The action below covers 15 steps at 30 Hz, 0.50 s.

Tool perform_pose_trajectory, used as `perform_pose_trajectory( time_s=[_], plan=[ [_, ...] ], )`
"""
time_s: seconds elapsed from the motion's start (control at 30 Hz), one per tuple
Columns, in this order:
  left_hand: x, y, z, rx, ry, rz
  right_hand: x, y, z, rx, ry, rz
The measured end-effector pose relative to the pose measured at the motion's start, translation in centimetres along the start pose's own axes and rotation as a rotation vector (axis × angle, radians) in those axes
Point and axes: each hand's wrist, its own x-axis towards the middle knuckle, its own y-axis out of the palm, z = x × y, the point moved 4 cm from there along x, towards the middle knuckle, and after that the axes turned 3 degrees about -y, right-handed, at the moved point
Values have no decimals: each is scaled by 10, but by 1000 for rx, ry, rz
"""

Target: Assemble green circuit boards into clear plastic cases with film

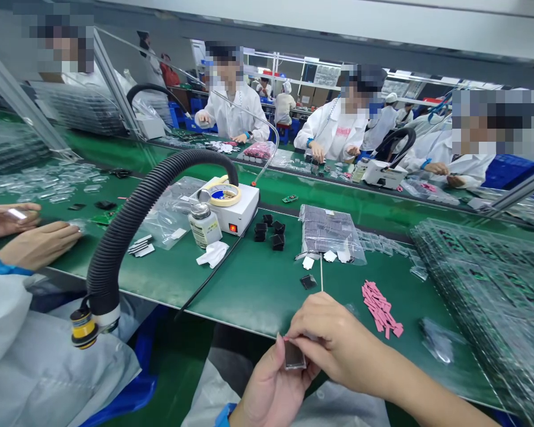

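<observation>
My left hand is closed around a small dark rectangular part, held just off the near edge of the green bench. My right hand pinches at the top edge of that part, and a thin white stick rises from its fingers. A single dark square part lies on the mat just beyond my hands. A pile of pink strips lies to the right. White tabs sit in front of a clear bag of parts.
A black corrugated hose arcs over the bench to the left. Behind it stand a small white heater unit, a bottle and several black cubes. Stacked clear trays fill the right. A co-worker's hands rest at the left; other people sit opposite.
</observation>
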Motion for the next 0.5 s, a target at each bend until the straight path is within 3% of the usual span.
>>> perform_pose_trajectory(
  time_s=[0.23, 0.33, 0.5],
  plan=[
    [-2, -4, 2, -6, 1, -54, 0, -3, -1, 100, 163, 10],
    [-3, -6, 2, -8, 15, -78, -1, -2, -5, 216, 308, 17],
    [-5, -9, 5, -8, -2, -86, -1, 0, -9, 407, 404, 46]
  ],
)
